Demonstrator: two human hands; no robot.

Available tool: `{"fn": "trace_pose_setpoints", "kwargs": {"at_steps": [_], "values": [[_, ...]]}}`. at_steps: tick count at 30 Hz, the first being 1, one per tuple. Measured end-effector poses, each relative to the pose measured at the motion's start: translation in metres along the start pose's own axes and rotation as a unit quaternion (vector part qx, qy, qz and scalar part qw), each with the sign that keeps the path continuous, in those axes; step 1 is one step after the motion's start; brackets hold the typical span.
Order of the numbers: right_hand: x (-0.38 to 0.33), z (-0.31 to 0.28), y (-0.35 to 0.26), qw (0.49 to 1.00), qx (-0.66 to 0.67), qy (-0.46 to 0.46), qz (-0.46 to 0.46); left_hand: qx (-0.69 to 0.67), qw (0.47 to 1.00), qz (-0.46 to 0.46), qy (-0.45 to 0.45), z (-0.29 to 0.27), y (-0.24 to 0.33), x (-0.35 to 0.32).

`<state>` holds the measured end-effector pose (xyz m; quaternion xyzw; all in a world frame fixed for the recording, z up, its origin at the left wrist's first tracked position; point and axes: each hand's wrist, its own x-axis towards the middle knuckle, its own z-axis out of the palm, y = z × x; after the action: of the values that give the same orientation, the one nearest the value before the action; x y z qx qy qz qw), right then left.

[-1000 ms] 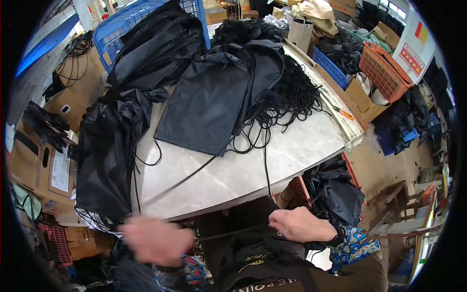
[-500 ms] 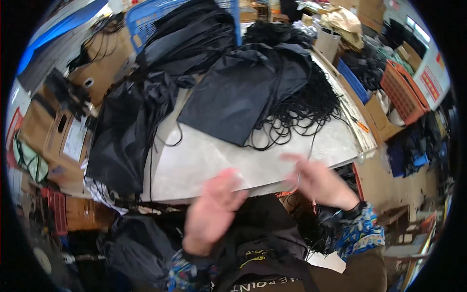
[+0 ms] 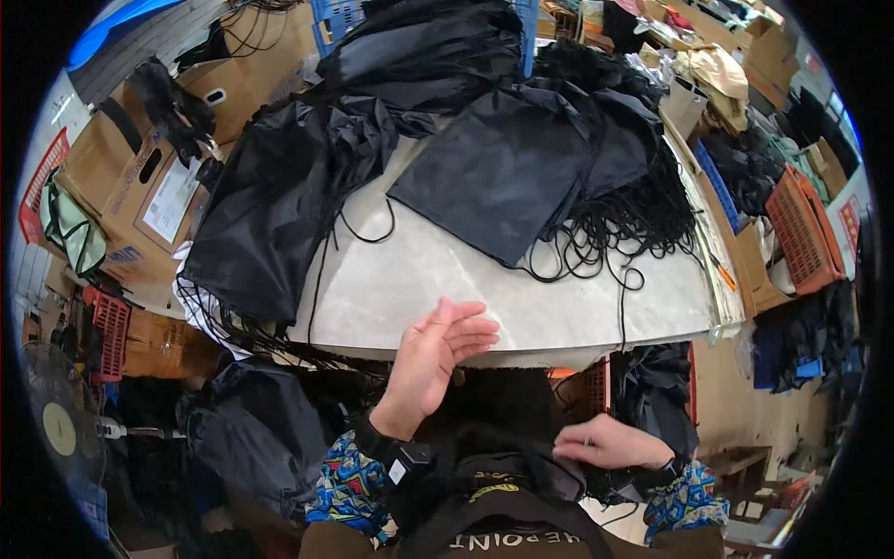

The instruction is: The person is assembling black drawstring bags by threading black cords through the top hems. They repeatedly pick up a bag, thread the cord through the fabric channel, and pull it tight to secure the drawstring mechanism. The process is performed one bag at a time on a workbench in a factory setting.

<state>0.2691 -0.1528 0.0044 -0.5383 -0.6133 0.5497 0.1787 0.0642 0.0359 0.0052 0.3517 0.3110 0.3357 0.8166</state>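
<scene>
My left hand is raised over the front edge of the pale table, palm turned inward and fingers stretched out, with nothing visible in it. My right hand is low by my lap, its fingertips pinched on a black bag that lies there. On the table a flat black drawstring bag rests beside a tangle of black cords. A heap of black bags hangs over the table's left side.
Cardboard boxes stand to the left of the table, and a blue crate at the back. An orange crate sits at the right. More black bags lie on the floor at lower left, near a fan.
Both hands were held apart with a cord between them, then swung up over the table edge. Now the left hand stays raised and the right has dropped to the lap.
</scene>
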Motion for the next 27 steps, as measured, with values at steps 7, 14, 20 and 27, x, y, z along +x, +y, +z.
{"fn": "trace_pose_setpoints", "kwargs": {"at_steps": [7,14,20,27], "values": [[0.037,-0.018,-0.051,0.973,0.066,0.216,-0.045,0.277,0.953,0.106,-0.066,0.021,-0.053,-0.036],[0.043,-0.004,-0.036,0.980,0.028,0.182,-0.076,-0.167,0.973,-0.149,-0.046,0.032,-0.034,-0.032],[0.027,0.009,-0.023,0.994,0.072,0.079,0.003,-0.212,0.968,-0.131,-0.032,0.011,-0.035,-0.019],[0.018,0.021,0.000,0.980,0.184,-0.044,0.065,-0.177,0.978,-0.102,0.028,0.006,-0.022,-0.012]]}}
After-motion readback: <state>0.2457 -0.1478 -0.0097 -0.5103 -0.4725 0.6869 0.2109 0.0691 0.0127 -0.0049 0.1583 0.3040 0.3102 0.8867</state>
